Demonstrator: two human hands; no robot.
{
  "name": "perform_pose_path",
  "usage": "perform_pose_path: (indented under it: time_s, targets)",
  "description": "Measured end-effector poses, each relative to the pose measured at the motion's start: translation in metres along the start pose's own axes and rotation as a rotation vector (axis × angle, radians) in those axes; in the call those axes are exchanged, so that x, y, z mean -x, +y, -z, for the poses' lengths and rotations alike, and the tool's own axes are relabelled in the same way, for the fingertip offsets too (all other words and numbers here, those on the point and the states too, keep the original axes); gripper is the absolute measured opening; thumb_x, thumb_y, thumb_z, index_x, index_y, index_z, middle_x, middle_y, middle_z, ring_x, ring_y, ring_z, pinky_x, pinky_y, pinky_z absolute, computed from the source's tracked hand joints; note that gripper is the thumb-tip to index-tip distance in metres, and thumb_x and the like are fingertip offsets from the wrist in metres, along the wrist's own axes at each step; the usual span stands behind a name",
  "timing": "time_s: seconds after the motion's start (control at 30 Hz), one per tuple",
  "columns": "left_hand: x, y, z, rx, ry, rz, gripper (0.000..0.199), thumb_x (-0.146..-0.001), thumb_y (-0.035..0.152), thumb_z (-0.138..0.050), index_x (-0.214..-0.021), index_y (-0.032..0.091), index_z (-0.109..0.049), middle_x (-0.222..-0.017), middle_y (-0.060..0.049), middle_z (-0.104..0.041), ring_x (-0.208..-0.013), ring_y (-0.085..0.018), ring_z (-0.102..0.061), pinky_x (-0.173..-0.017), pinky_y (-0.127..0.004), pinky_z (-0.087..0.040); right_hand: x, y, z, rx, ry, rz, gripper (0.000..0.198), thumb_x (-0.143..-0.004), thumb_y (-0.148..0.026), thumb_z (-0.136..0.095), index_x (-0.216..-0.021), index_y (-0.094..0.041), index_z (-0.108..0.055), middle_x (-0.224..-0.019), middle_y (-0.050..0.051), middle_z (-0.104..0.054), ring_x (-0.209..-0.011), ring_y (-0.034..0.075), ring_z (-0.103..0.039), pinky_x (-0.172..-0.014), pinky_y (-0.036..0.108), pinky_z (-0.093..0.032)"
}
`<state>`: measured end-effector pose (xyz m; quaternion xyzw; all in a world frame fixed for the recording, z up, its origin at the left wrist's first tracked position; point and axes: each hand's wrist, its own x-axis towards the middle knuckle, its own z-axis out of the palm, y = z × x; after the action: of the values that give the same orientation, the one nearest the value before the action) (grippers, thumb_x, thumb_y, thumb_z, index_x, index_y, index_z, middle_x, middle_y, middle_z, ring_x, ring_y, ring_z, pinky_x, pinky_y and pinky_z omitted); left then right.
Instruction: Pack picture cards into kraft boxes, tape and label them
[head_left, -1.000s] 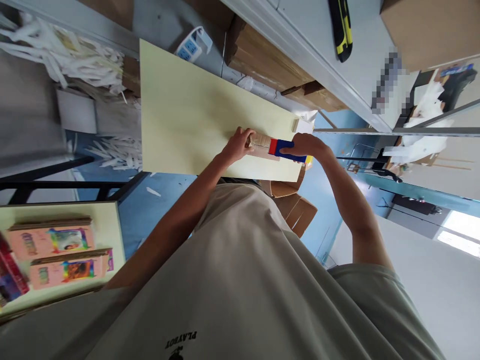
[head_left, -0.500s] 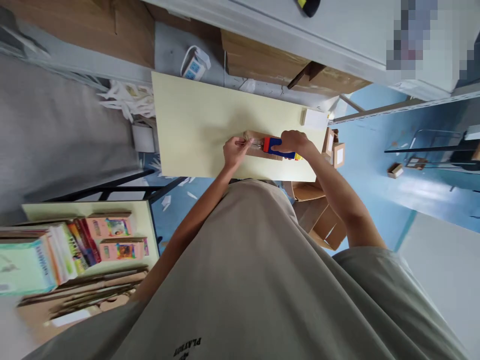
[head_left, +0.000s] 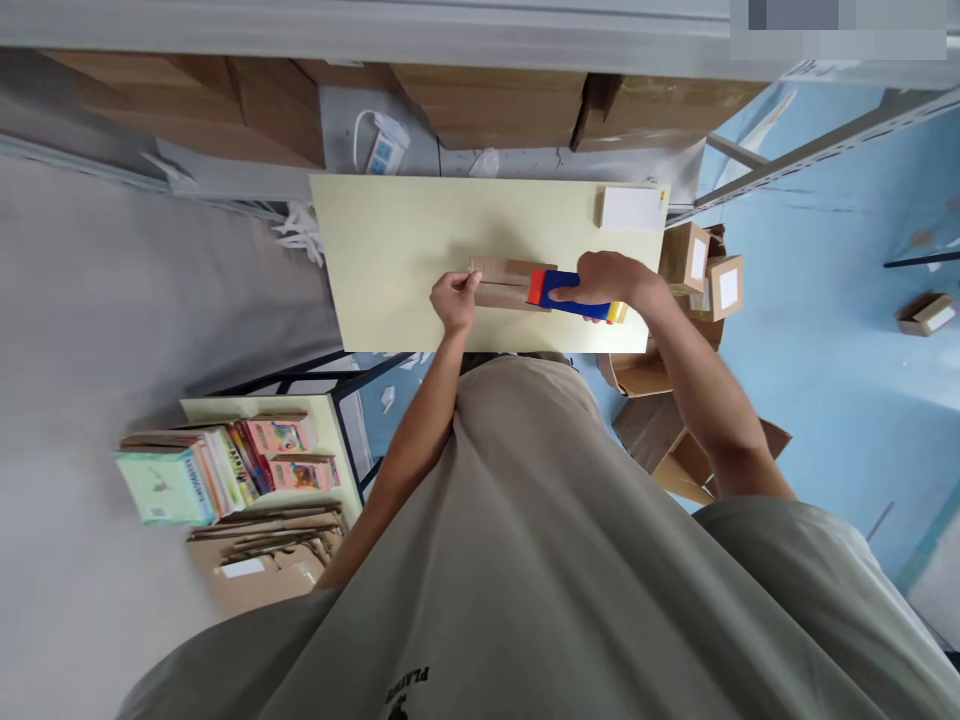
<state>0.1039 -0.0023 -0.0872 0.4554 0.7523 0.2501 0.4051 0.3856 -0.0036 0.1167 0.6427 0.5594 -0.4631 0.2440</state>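
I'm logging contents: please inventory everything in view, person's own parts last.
Table: 1, pale yellow, centre
Small carton: 1, brown, on the table
Handheld tool: 1, blue and red, over the small carton's right end
White box: 1, white, table's far right corner
Power strip: 1, white and blue, beyond the table
Large cartons: several, brown, along the top
Labelled boxes: several, brown, right of the table
Opened cartons: several, brown, lower right
Scraps: several, white, left
Books: several, mixed colours, lower left
Flattened cardboard: several, brown, beside the books
Shirt: 1, grey-green, foreground
Left hand: 1, bare, at small carton's left end
Right hand: 1, bare, around handheld tool
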Motion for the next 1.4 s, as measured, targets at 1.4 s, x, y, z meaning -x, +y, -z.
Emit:
perform_pose_path:
  time_s: [1.4]
  targets:
    - [0.036,0.088,-0.009,-0.063,-0.138,-0.612,0.043,-0.113,0.042,-0.075,-0.152,0.024,-0.075,-0.16,-0.02,-0.072,-0.156,-0.034,-0.068,-0.138,-0.052,-0.054,0.034,0.036,-0.057,-0.238,0.475,-0.311,0.054,-0.123,-0.053,-0.055,-0.145,-0.007,-0.075,-0.14,0.035,-0.084,-0.134,0.046,-0.082,-0.102,0.045,-0.061]
